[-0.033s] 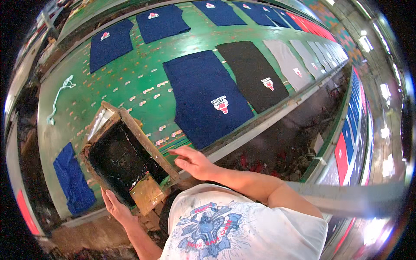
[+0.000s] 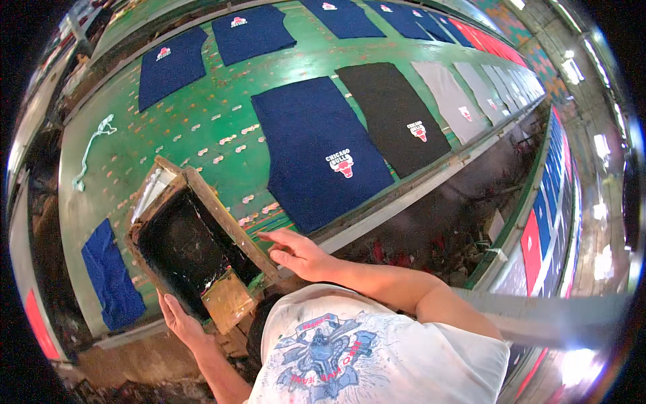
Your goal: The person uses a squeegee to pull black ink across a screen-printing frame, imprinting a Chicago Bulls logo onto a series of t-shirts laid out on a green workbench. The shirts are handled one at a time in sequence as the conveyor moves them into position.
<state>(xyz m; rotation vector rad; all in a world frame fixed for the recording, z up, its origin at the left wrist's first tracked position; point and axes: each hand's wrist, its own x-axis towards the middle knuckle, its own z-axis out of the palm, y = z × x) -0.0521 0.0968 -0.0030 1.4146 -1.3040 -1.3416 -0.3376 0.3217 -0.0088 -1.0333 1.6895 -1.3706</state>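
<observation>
A wooden-framed printing screen (image 2: pixel 225 214), dark inside with smears along its walls, sits tilted at the near edge of the green table. My left hand (image 2: pixel 183 324) grips the near left side of this frame, its fingers along the outer wood and the thumb hidden. A brown, stained block (image 2: pixel 229 301) lies at the frame's near end, inside it. Just off the frame's right rail is my right hand (image 2: pixel 296 253), fingers loosely stretched and apart, holding nothing. Right of the frame lies a navy cloth panel (image 2: pixel 316 141) with a red and white print.
The long green table (image 2: pixel 195 145) carries a black panel (image 2: pixel 390 114), grey panels (image 2: pixel 447 94) and more navy panels (image 2: pixel 256 37) farther back. A crumpled blue cloth (image 2: pixel 113 279) and a pale string (image 2: pixel 91 148) lie at left. A second table (image 2: pixel 508 249) stands across the aisle at right.
The view has shifted very slightly. Both hands and the frame stay almost where they were.
</observation>
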